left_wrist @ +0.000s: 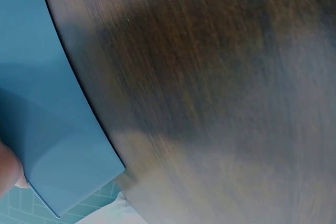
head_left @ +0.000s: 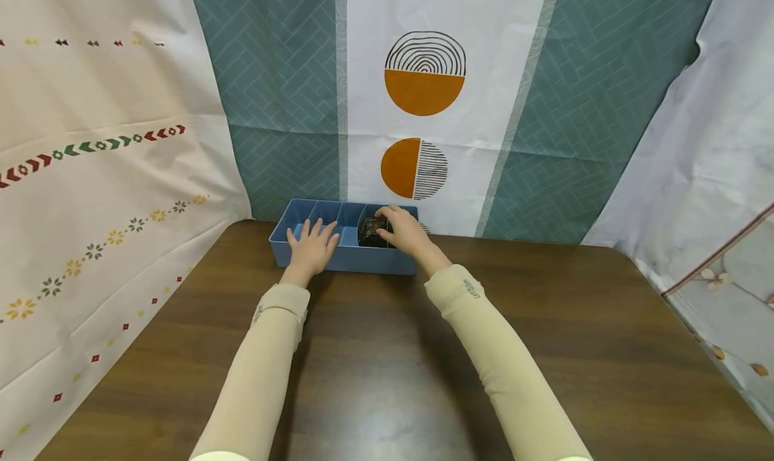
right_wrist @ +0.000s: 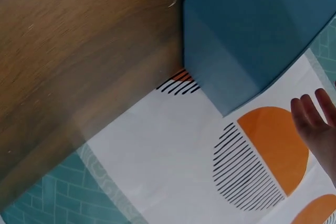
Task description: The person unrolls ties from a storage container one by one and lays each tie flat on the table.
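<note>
A blue divided storage box (head_left: 345,259) stands against the fabric backdrop at the table's far side. My left hand (head_left: 310,251) lies over its front wall, fingers spread and pointing into the left compartments, holding nothing. In the left wrist view only a small part of that hand (left_wrist: 8,171) shows beside the box's wall. At the right-hand compartments, my right hand (head_left: 405,229) holds a dark, patterned item (head_left: 369,234) between thumb and fingers. This item overlaps a divider in the head view. Some fingers of the right hand (right_wrist: 317,116) appear in the right wrist view, where the item is hidden.
The brown wooden table (head_left: 363,353) reaches from the box toward me. Behind the box hangs a green and white curtain (head_left: 278,111) with orange circles. Patterned white cloth (head_left: 109,179) borders the left side, and pale cloth (head_left: 719,145) the right.
</note>
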Demonstrator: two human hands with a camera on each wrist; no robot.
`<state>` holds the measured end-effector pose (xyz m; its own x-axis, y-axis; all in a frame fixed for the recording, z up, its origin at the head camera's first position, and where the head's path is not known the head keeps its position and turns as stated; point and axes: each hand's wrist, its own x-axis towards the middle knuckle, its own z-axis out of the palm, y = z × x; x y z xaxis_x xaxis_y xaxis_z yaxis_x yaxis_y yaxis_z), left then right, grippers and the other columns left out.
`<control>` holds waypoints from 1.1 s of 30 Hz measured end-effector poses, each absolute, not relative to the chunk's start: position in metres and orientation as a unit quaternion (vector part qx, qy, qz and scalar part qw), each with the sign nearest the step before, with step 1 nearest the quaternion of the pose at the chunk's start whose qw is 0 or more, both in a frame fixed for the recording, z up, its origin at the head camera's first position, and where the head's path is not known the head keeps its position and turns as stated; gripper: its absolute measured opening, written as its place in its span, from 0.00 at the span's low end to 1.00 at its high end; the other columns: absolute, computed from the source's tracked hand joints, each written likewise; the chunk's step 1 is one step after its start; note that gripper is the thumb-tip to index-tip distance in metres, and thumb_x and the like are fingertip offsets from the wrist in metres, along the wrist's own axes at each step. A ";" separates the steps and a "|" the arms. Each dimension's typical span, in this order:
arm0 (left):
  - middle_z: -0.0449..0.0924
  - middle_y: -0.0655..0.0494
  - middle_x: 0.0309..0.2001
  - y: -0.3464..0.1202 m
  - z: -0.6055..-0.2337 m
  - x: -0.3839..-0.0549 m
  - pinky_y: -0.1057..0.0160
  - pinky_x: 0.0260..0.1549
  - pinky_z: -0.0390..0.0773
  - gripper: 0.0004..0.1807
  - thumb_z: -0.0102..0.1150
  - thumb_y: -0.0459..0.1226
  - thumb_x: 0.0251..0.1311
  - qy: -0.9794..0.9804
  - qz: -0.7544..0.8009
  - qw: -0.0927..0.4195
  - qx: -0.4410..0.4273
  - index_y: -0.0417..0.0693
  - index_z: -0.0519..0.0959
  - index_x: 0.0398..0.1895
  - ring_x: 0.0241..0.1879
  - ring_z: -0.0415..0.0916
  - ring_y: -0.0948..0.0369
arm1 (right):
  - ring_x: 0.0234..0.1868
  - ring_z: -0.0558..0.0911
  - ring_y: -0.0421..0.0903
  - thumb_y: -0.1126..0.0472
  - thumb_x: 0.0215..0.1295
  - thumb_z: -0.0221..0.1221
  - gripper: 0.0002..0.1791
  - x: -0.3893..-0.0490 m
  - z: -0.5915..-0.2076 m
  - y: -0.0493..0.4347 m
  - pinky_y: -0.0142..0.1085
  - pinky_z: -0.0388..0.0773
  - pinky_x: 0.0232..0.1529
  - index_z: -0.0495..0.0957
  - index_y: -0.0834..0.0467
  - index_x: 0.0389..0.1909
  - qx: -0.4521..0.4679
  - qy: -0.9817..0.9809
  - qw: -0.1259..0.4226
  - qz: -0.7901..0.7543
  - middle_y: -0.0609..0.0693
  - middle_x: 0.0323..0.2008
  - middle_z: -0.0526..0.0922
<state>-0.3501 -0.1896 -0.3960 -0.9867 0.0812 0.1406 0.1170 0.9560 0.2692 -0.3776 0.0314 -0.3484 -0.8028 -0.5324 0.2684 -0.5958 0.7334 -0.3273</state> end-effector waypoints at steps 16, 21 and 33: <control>0.51 0.41 0.73 -0.196 -0.389 -0.350 0.27 0.63 0.35 0.28 0.29 0.52 0.74 -0.987 -0.135 0.078 -0.036 0.55 0.56 0.73 0.73 0.38 0.40 | 0.58 0.73 0.53 0.59 0.65 0.58 0.20 -0.393 -0.343 0.004 0.43 0.71 0.61 0.73 0.59 0.57 0.354 -0.924 0.021 0.144 0.57 0.58 0.72; 0.51 0.43 0.73 -0.191 -0.398 -0.350 0.27 0.62 0.37 0.28 0.28 0.52 0.73 -0.989 -0.128 0.068 -0.036 0.57 0.56 0.73 0.73 0.39 0.40 | 0.59 0.73 0.53 0.59 0.64 0.59 0.20 -0.396 -0.354 0.004 0.43 0.70 0.62 0.74 0.58 0.57 0.362 -0.925 0.014 0.113 0.57 0.58 0.73; 0.53 0.44 0.72 -0.189 -0.403 -0.350 0.28 0.63 0.33 0.27 0.29 0.52 0.74 -0.987 -0.142 0.070 -0.030 0.59 0.55 0.73 0.74 0.37 0.42 | 0.57 0.74 0.53 0.59 0.64 0.60 0.19 -0.400 -0.357 -0.001 0.42 0.71 0.60 0.73 0.56 0.56 0.334 -0.941 -0.006 0.053 0.56 0.55 0.74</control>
<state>-0.3498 -0.1887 -0.4034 -0.9884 0.0392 0.1467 0.0791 0.9578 0.2765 -0.3998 -0.0010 -0.3565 -0.7763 -0.6299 0.0232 -0.6286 0.7709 -0.1032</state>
